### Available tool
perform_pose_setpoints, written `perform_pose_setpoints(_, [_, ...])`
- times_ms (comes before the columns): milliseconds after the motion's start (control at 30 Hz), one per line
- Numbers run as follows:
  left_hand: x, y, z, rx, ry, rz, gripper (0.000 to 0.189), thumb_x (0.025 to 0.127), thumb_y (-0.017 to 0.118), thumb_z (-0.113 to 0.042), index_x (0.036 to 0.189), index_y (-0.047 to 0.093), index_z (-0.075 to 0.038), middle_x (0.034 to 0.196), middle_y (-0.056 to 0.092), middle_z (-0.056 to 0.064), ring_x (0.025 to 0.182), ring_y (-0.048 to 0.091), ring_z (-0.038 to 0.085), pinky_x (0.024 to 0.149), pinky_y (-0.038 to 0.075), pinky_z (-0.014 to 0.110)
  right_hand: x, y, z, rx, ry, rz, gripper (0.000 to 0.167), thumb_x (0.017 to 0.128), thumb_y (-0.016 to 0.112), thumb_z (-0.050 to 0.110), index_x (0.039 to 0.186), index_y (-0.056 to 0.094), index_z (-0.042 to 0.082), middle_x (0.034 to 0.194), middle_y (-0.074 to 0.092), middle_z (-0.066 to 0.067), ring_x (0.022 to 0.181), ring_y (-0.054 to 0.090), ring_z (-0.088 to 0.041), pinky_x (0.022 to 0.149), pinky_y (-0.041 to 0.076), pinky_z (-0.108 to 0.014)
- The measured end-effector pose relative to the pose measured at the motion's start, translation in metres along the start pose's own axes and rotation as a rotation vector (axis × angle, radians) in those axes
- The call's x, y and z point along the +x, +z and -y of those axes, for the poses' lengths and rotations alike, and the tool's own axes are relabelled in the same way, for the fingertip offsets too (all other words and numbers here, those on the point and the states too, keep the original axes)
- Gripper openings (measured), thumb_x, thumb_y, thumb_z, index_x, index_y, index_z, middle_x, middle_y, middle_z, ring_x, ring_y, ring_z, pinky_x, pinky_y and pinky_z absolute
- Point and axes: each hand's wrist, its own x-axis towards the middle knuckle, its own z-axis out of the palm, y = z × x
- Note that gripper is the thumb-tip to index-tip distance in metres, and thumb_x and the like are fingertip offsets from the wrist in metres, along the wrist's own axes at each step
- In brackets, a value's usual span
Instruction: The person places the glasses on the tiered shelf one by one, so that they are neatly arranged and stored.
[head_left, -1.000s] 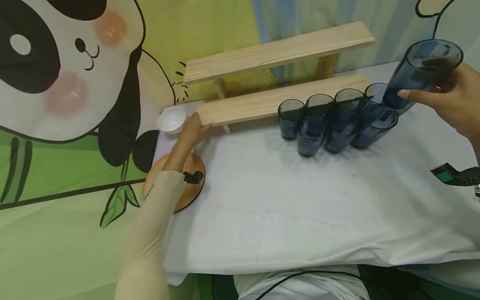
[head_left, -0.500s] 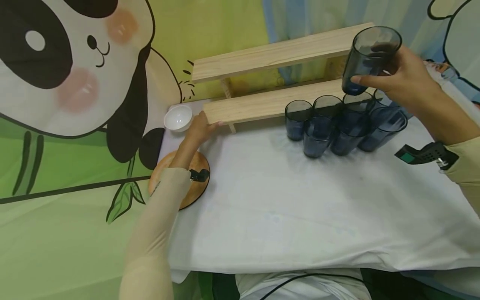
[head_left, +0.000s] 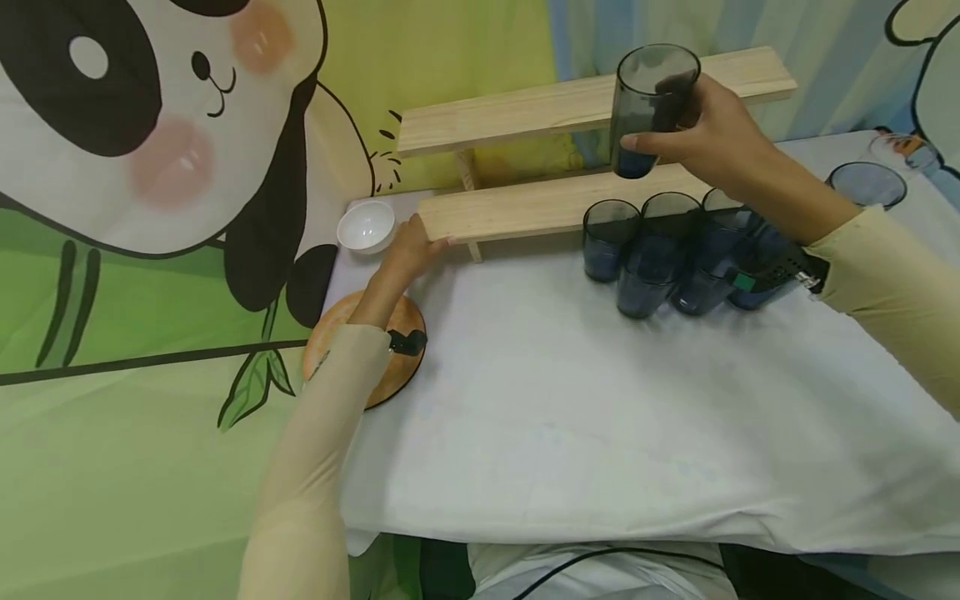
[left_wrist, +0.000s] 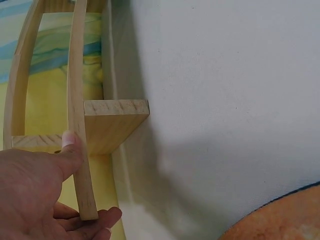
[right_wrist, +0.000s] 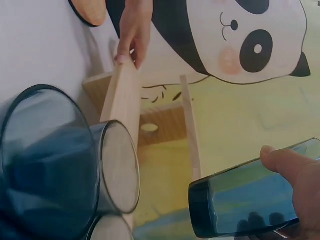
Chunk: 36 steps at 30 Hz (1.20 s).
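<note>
My left hand grips the left end of the lower board of a two-tier pale wooden shelf. In the left wrist view, the thumb lies on the board's edge and the other fingers curl by its end. My right hand holds a dark blue glass tumbler, mouth up, in front of the upper board. The right wrist view shows the raised tumbler with the thumb along one side. Several matching tumblers stand grouped before the shelf's right half, some hidden by my right forearm.
A white bowl stands left of the shelf. A round wooden plate lies beneath my left forearm. Another blue glass is beyond my right forearm. A white cloth covers the table; a panda-printed backdrop hangs behind.
My right hand has carried the tumbler leftward, from over the right end of the glass group to the shelf's front. My left hand keeps its grip on the board. The view has shifted slightly.
</note>
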Motion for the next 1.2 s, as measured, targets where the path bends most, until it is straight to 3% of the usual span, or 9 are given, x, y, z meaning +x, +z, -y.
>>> perform_pose_setpoints(67, [0.0,-0.002,-0.003,-0.001,0.004,-0.01,0.079,0.105,0.067,-0.035,0.158,0.031,0.012,0.152,0.046,0.036,0.144,0.046,0.047,0.121,0.037,0.054,0.009,0.007,0.008,0.018,-0.016,0.015,0.075,0.096,0.078,0.038,0.159,0.041,0.021,0.13,0.057,0.008,0.137,0.05,-0.026,0.118,0.039,-0.052])
perform_pose_setpoints(233, [0.001,-0.005,-0.006,0.012,0.012,-0.011,0.078,0.105,0.067,-0.035,0.158,0.031,0.011,0.151,0.047,0.036,0.143,0.047,0.048,0.121,0.038,0.054,0.03,0.029,0.026,0.116,-0.058,0.045,0.071,0.096,0.08,0.03,0.157,0.044,0.021,0.145,0.055,-0.001,0.138,0.052,-0.027,0.121,0.039,-0.046])
perform_pose_setpoints(433, [0.0,-0.001,-0.008,0.025,-0.027,0.016,0.08,0.106,0.066,-0.038,0.157,0.03,0.012,0.151,0.046,0.036,0.144,0.046,0.047,0.121,0.038,0.052,0.05,0.058,0.042,0.162,-0.094,0.079,0.073,0.096,0.079,0.029,0.158,0.042,0.018,0.15,0.053,-0.005,0.139,0.051,-0.026,0.12,0.041,-0.043])
perform_pose_setpoints(667, [-0.005,0.0,-0.013,0.037,-0.046,0.004,0.08,0.106,0.066,-0.039,0.157,0.031,0.011,0.15,0.048,0.035,0.143,0.047,0.046,0.119,0.04,0.052,0.069,0.084,0.069,0.142,-0.118,0.107,0.077,0.095,0.079,0.034,0.159,0.04,0.018,0.152,0.052,-0.007,0.137,0.051,-0.023,0.117,0.043,-0.038])
perform_pose_setpoints(867, [-0.005,0.001,-0.017,0.07,-0.083,0.031,0.083,0.106,0.063,-0.042,0.157,0.027,0.013,0.152,0.045,0.036,0.144,0.046,0.045,0.12,0.039,0.052,0.083,0.099,0.091,0.123,-0.095,0.11,0.082,0.094,0.08,0.039,0.161,0.037,0.018,0.159,0.048,-0.004,0.143,0.047,-0.019,0.119,0.041,-0.032])
perform_pose_setpoints(1200, [-0.004,0.003,-0.033,0.092,-0.139,0.091,0.088,0.107,0.06,-0.046,0.159,0.02,0.014,0.158,0.038,0.036,0.147,0.043,0.045,0.122,0.037,0.049,0.117,0.124,0.105,0.113,-0.086,0.084,0.085,0.095,0.078,0.04,0.164,0.033,0.019,0.163,0.045,0.001,0.147,0.044,-0.013,0.12,0.036,-0.023])
